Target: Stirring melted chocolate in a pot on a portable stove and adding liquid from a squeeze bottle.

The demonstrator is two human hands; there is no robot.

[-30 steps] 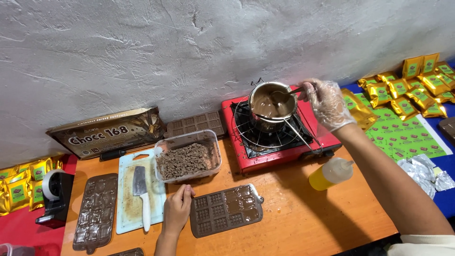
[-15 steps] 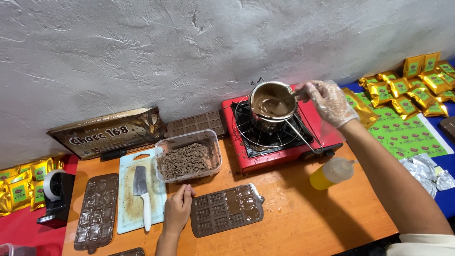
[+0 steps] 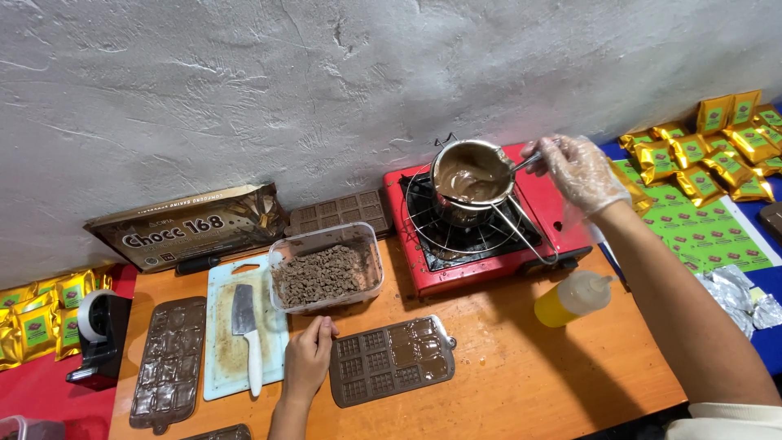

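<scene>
Right hand (image 3: 577,171), gloved, clamped on the handle of the small pot (image 3: 471,181) of melted chocolate, upper centre, tilted over the red stove (image 3: 562,220). Left hand (image 3: 308,363) rests loosely flat, fingers on the edge of the chocolate mould (image 3: 391,360), lower centre. Risks: pot tips further, chocolate spills onto burner; mould slides under loose hold.

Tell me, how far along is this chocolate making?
Looks done: chopped chocolate fills the clear plastic tub, and the small steel pot on the red camping stove holds smooth melted chocolate. In hand: the gloved right hand grips the pot handle; the bare left hand rests beside the brown bar mould. Left: that mould looks only partly filled.
</scene>
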